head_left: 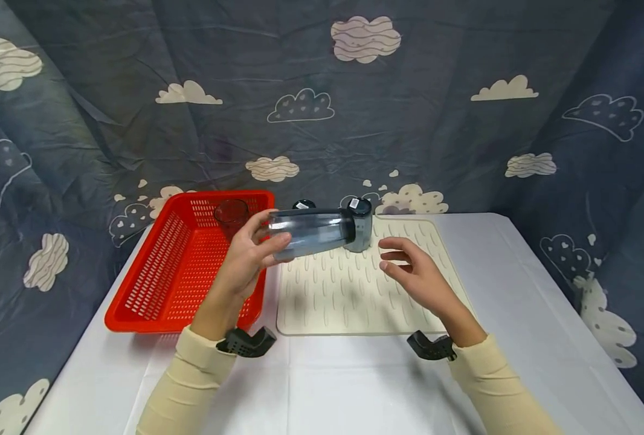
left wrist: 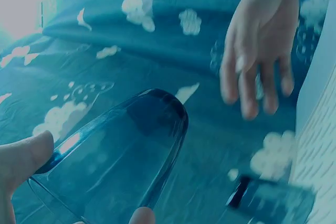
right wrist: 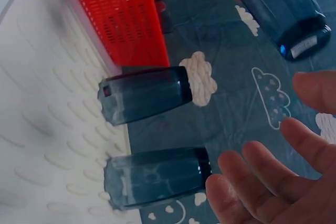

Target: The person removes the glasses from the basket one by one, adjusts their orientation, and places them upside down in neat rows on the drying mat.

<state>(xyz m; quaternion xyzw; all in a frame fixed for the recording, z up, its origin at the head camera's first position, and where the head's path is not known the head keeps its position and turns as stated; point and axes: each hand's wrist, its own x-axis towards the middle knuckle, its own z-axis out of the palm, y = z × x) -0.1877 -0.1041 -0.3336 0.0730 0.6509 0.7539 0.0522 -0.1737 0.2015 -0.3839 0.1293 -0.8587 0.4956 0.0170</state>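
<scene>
My left hand [head_left: 240, 257] grips a clear blue drinking glass [head_left: 313, 234] near its rim, thumb on the near side. The glass lies almost level in the air, its dark base toward the right. A short way right of that base, my right hand [head_left: 422, 278] hovers with fingers loosely bent and nothing in them. Two similar glasses stand upside down at the mat's far edge in the right wrist view: one glass [right wrist: 147, 96] nearer the basket, another glass [right wrist: 157, 178] close to the right fingertips in that view. In the head view the held glass partly hides both.
A cream ridged drying mat [head_left: 354, 308] covers the middle of the white table [head_left: 344, 386]. To its left, a red perforated basket [head_left: 186, 326] contains another glass [head_left: 232, 219] at its far end. Behind the table hangs a dark cloud-print cloth [head_left: 409, 133].
</scene>
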